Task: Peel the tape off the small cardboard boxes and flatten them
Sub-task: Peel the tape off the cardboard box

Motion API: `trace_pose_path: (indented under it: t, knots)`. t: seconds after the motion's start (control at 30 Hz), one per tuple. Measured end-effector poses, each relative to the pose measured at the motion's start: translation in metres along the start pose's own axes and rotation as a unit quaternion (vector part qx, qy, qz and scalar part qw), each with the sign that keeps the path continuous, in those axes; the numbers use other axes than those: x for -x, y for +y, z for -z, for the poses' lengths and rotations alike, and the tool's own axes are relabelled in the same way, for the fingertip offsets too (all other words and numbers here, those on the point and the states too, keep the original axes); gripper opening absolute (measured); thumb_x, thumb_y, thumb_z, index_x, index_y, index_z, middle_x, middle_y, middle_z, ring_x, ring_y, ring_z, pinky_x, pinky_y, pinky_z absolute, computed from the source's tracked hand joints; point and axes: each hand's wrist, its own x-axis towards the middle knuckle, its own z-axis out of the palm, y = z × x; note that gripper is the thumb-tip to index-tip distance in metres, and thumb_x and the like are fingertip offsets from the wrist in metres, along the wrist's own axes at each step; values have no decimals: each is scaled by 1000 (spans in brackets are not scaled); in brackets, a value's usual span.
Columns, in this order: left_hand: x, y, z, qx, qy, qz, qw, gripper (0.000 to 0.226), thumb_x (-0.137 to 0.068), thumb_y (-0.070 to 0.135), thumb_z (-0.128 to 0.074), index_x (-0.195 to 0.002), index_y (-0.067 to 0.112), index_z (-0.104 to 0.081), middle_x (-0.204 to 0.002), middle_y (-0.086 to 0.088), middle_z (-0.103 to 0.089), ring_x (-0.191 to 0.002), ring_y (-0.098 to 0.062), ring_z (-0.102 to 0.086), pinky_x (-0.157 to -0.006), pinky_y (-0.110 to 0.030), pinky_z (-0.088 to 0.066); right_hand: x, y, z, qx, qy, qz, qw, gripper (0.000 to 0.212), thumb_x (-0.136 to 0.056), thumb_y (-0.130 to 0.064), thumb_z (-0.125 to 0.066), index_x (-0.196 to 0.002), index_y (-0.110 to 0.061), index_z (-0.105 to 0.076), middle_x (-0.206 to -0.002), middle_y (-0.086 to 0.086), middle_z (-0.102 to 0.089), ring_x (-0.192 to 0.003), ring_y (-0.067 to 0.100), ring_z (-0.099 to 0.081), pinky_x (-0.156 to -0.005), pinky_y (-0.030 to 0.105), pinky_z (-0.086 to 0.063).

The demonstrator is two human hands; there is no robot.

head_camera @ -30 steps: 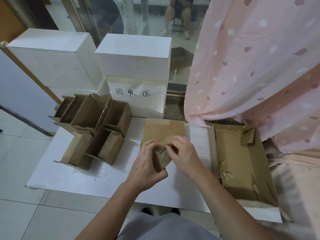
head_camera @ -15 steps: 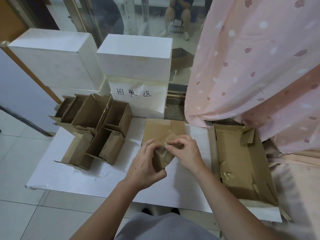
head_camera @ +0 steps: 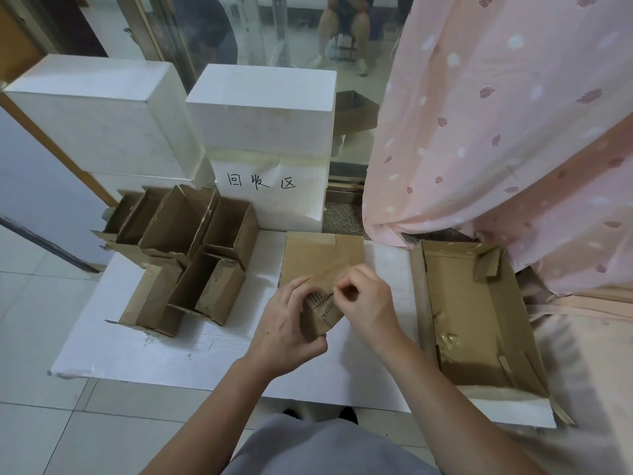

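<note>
- Since the earlier frame the right hand (head_camera: 364, 299) has drawn up and to the right, and a tape (head_camera: 325, 274) strip now stretches from the box (head_camera: 320, 311) to its pinching fingertips.
- The left hand (head_camera: 286, 323) wraps its fingers round the box, held above the board (head_camera: 212, 341), probably to brace it against the pull.
- The box's open corrugated edge faces up, so the taped seam meets the peeling hand.
- Just beyond lies a flat sheet (head_camera: 308, 250), likely one already collapsed.
- Right, a tray (head_camera: 424, 303) holds crumpled tape, apparently the discard spot.
- Left, a stack (head_camera: 185, 248) of open boxes waits within reach.
- Farthest, a sign (head_camera: 262, 181) marks white blocks behind.
</note>
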Motion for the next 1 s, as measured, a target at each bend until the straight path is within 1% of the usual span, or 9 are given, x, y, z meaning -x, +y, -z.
trace_pose_path:
  t: [0.1, 0.2, 0.3, 0.37, 0.43, 0.57, 0.67, 0.8, 1.0]
  knots:
    - [2, -5, -1, 11, -7, 23, 1000, 84, -68, 33, -79, -142, 31, -40, -149, 10, -39, -129, -15, -47, -98, -40, -50, 3, 1, -3, -68, -49, -47, 995, 13, -87, -3, -75, -94, -14, -76, -94, -7, -68, -85, 6, -65, -76, 13, -47]
    - [4, -4, -2, 22, -9, 27, 999, 83, -69, 34, -81, -141, 29, -41, -146, 9, -37, -124, -13, -50, -88, -38, -56, 5, 5, -3, -67, -3, -111, 992, 19, -87, -16, -79, -105, -20, -77, -106, -10, -67, -96, -5, -59, -88, 15, -43]
    - [5, -1, -5, 12, 5, 20, 1000, 83, -68, 35, -81, -141, 27, -42, -148, 6, -39, -127, -13, -50, -87, -38, -57, 5, 11, -3, -11, -15, -153, 988, 25, -81, -34, -84, -105, -28, -79, -129, -14, -56, -120, 0, -40, -106, 21, -33]
    - [5, 1, -7, 3, 13, 15, 1000, 84, -67, 36, -83, -140, 28, -42, -148, 6, -40, -126, -14, -51, -85, -38, -57, 5, 12, -2, -42, -19, -186, 981, 12, -83, -33, -82, -95, -30, -81, -132, -15, -55, -127, 6, -42, -110, 29, -35]
    - [6, 4, -10, 8, 19, 15, 1000, 85, -66, 35, -85, -138, 29, -41, -148, 8, -40, -124, -14, -53, -82, -32, -57, 3, 10, 1, -46, -3, -184, 982, 3, -86, -29, -80, -83, -29, -79, -128, -16, -57, -125, 11, -49, -105, 30, -40]
    - [7, 8, -11, 37, 19, 32, 999, 85, -67, 35, -84, -139, 28, -40, -149, 9, -36, -126, -11, -51, -90, -28, -53, 0, 5, 3, -60, 17, -144, 988, 10, -91, -9, -71, -82, -9, -66, -121, -3, -62, -110, 12, -60, -88, 15, -44]
    - [2, 7, -6, 20, 14, 31, 999, 81, -68, 35, -82, -137, 27, -40, -145, 9, -36, -120, -9, -51, -94, -29, -52, 2, 5, 3, -10, 30, -110, 993, 12, -91, -10, -69, -83, -13, -61, -108, -8, -60, -102, 12, -59, -85, 26, -46]
    - [-4, 10, 0, -14, 16, 59, 998, 72, -68, 33, -81, -127, 32, -40, -133, 13, -39, -107, -10, -52, -85, -29, -53, 8, 1, 3, 33, 32, -83, 995, 16, -94, -10, -64, -86, -19, -54, -99, -9, -59, -93, 8, -53, -77, 10, -35]
    - [-2, 8, 2, -25, 12, 80, 996, 70, -71, 40, -86, -128, 31, -47, -131, 19, -43, -108, -2, -49, -80, -14, -44, 13, 3, 5, 9, 28, -85, 996, 9, -97, -12, -64, -91, -18, -60, -88, -12, -62, -84, 8, -55, -72, 19, -38]
